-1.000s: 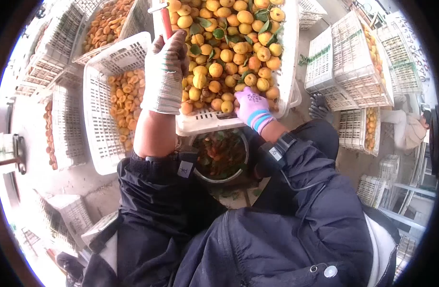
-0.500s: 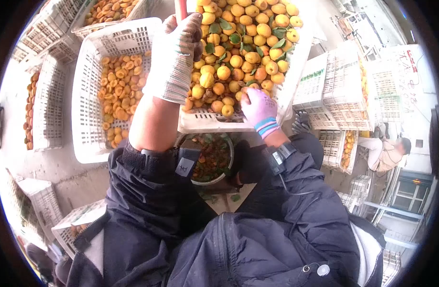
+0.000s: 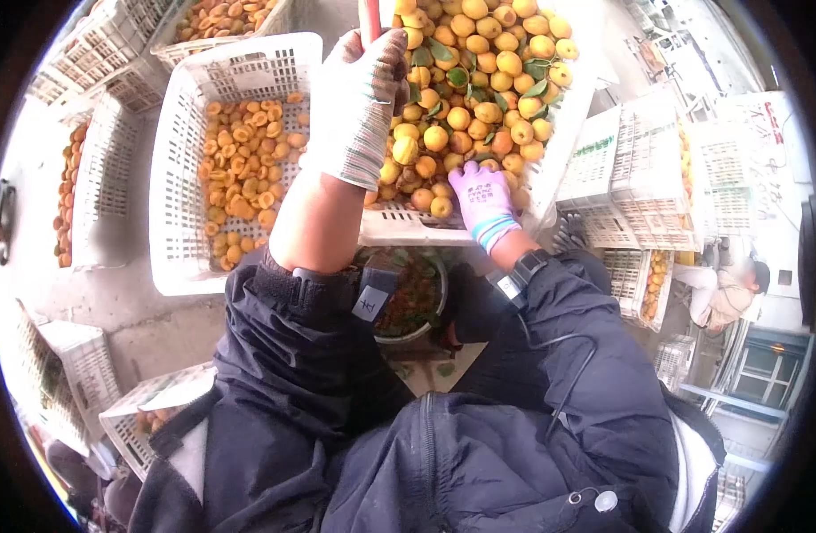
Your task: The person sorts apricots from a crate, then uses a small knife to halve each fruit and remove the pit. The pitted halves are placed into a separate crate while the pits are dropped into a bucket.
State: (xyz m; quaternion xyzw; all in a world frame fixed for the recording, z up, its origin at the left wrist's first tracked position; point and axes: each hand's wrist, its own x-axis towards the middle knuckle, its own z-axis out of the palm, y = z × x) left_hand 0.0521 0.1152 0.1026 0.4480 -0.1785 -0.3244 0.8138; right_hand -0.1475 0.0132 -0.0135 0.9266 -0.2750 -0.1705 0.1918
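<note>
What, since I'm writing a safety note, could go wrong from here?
1. The left hand grips a red handle whose far end is out of view; if sharp, it might nick the right hand.
2. Whole fruit lifted by the right hand could slip over the near rim of the crate into the bucket below.
3. Leaves mixed among the fruit might be picked up with it.

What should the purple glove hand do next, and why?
I'd guess the right hand should pick out one whole fruit: it's touching the pile's near edge, the left hand grips a red handle close by, and the fruit in the other basket looks split open.
</note>
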